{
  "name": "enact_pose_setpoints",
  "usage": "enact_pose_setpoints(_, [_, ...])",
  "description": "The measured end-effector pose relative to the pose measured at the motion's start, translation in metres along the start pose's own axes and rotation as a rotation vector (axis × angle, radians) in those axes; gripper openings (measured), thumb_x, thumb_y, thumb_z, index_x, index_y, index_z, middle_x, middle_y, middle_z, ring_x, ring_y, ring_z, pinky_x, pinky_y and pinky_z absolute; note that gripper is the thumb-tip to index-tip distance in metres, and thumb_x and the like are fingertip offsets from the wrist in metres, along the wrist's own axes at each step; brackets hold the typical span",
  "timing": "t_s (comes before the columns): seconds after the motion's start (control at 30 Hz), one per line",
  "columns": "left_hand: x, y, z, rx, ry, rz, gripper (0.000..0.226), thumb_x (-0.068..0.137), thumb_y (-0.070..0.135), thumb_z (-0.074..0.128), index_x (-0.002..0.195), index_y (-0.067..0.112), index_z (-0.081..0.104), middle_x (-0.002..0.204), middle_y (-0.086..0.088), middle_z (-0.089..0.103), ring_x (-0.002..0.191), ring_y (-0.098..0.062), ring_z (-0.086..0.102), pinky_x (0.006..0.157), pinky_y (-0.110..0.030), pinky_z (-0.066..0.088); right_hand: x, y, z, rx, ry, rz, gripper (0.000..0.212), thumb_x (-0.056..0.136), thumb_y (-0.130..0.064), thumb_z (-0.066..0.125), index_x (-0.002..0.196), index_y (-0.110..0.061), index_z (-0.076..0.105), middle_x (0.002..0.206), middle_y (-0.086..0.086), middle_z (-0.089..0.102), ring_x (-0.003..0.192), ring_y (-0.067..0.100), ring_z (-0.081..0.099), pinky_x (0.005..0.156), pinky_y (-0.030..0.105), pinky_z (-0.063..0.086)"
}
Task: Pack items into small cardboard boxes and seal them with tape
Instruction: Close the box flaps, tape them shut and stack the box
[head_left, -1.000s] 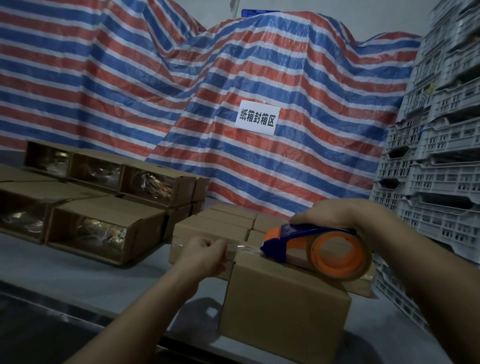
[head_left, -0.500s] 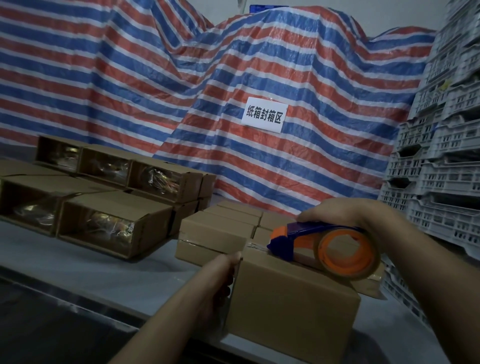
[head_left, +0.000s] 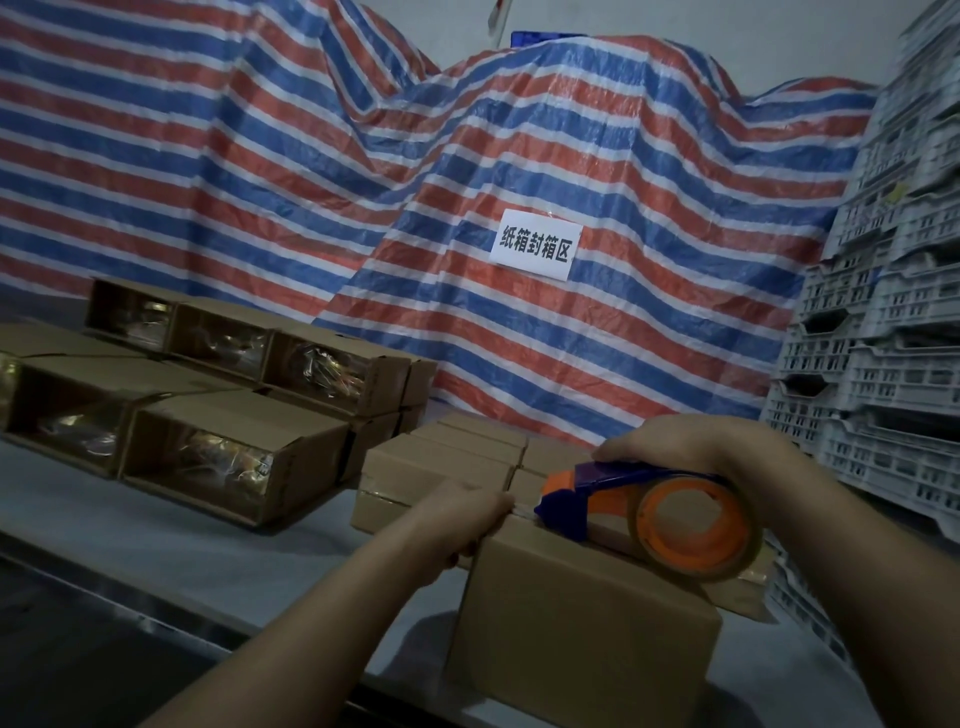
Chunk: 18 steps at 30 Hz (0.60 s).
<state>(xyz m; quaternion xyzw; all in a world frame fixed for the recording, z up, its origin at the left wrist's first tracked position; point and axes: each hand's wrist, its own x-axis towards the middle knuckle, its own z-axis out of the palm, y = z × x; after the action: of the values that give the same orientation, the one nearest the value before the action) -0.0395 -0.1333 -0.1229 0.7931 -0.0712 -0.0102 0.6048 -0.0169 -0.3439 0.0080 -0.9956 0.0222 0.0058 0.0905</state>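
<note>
Gripping the tape dispenser (head_left: 644, 512) atop the cardboard box (head_left: 582, 634), right hand (head_left: 675, 441); left hand (head_left: 457, 519) clasps the box's left top edge.

A closed brown cardboard box (head_left: 582, 629) stands at the near edge of the table, its top flaps shut. On its top lies a tape dispenser (head_left: 644, 506) with a blue body, an orange hub and a roll of clear tape, its blue nose pointing left along the seam. Just behind lie several sealed boxes (head_left: 441, 467) packed together. To the left, open boxes (head_left: 218, 457) lie on their sides, showing shiny wrapped items inside.
</note>
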Motion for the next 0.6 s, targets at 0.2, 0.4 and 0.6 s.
enact_pose_setpoints(0.2, [0.003,0.001,-0.004,0.044,-0.036,-0.032,0.024,0.096,0.041,0.051,0.087,0.02,0.058,0.078,-0.003,0.051,0.07,-0.017,0.043,0.059,-0.027,0.033,-0.008,-0.002,-0.009,-0.017,-0.045,-0.021,0.048,0.092,-0.069,0.05,0.094,-0.024,0.067,0.059,-0.009,0.07,0.048,0.003,0.063,0.053,0.019,0.048])
enact_pose_setpoints(0.4, [0.005,-0.002,-0.006,-0.001,-0.041,-0.044,0.022,0.097,0.038,0.052,0.087,0.021,0.061,0.073,-0.002,0.055,0.07,-0.016,0.047,0.059,-0.026,0.036,-0.031,0.035,-0.025,-0.119,-0.047,-0.046,0.053,0.094,-0.072,0.043,0.08,-0.026,0.065,0.057,-0.01,0.065,0.048,0.003,0.058,0.059,0.021,0.045])
enact_pose_setpoints(0.6, [0.007,-0.004,-0.005,-0.043,-0.029,-0.056,0.022,0.096,0.038,0.055,0.091,0.019,0.066,0.073,-0.004,0.061,0.075,-0.019,0.053,0.062,-0.028,0.038,-0.065,0.104,-0.032,-0.011,-0.071,-0.009,0.059,0.083,-0.075,0.05,0.095,-0.021,0.072,0.085,0.001,0.076,0.076,0.012,0.07,0.084,0.031,0.054])
